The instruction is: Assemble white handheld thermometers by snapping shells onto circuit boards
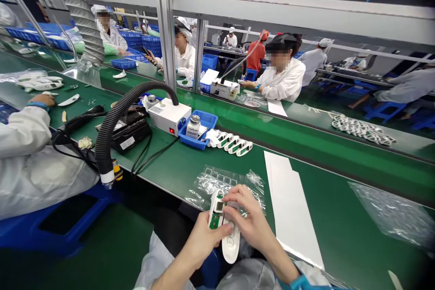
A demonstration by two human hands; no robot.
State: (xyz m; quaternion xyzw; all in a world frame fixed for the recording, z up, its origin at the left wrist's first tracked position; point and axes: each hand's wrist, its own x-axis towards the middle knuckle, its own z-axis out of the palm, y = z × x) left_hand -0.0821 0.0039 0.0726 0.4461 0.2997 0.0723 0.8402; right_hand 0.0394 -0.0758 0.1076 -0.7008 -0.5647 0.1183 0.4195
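Low over the table's front edge, my left hand (202,238) is closed around a white plastic housing (216,197) with a green circuit board and a small dark display in it. A longer white cover (231,251) with ring-shaped outlines hangs just beside the housing, against my left thumb. My right hand (249,215) pinches at the housing by the display, its fingers curled in from the right. Whether a small part sits between those fingertips is hidden. Behind my hands lies a clear plastic sheet (210,183) with square pockets.
White paper sheets (292,204) lie to the right, beyond them clear film (390,213). Several white housings (234,143) line up beside a blue tray (193,142) with a jar. A black hose (102,140) arches from a white box (170,115). A co-worker's sleeve (23,145) is at left.
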